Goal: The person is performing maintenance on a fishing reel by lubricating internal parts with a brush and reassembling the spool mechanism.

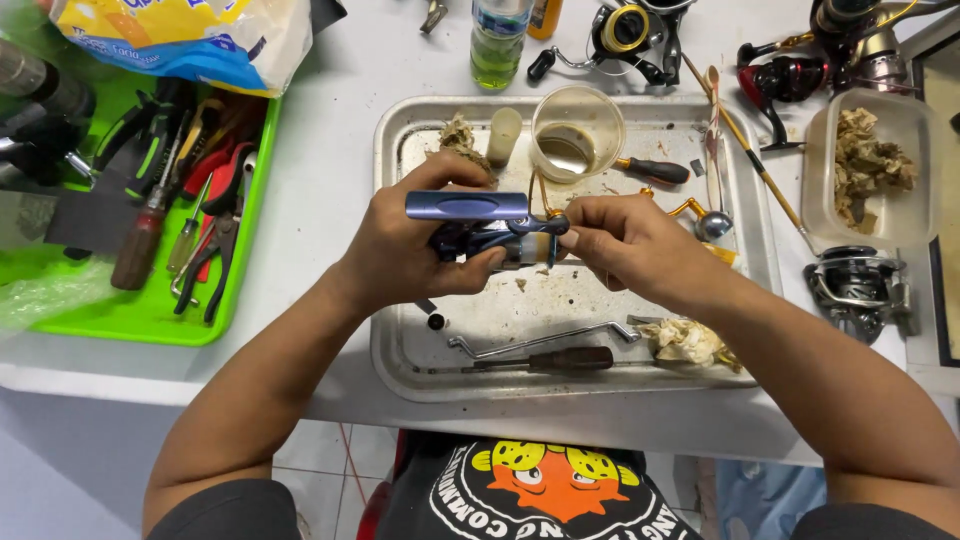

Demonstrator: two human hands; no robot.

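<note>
I have my left hand (400, 250) closed around the blue reel body (480, 235), thumb on the near side and fingers over the far side, holding it level above the middle of the metal tray (400, 360). My right hand (630, 240) is pinched shut at the reel's right end; the part under those fingertips is hidden, so I cannot tell whether it is a screw, a cap or a small tool.

In my judgement the step is fine work at that right end, and it goes best with the left hand locked as the steady side, only the right fingertips turning, and the reel kept over the tray so a dropped part lands inside it.

Nearer on the tray lie a crank handle (545, 340) and a dark-handled screwdriver (545, 360). A plastic cup (577, 132) of dark liquid stands at the far side. A green tray (150, 310) of pliers sits well left.
</note>
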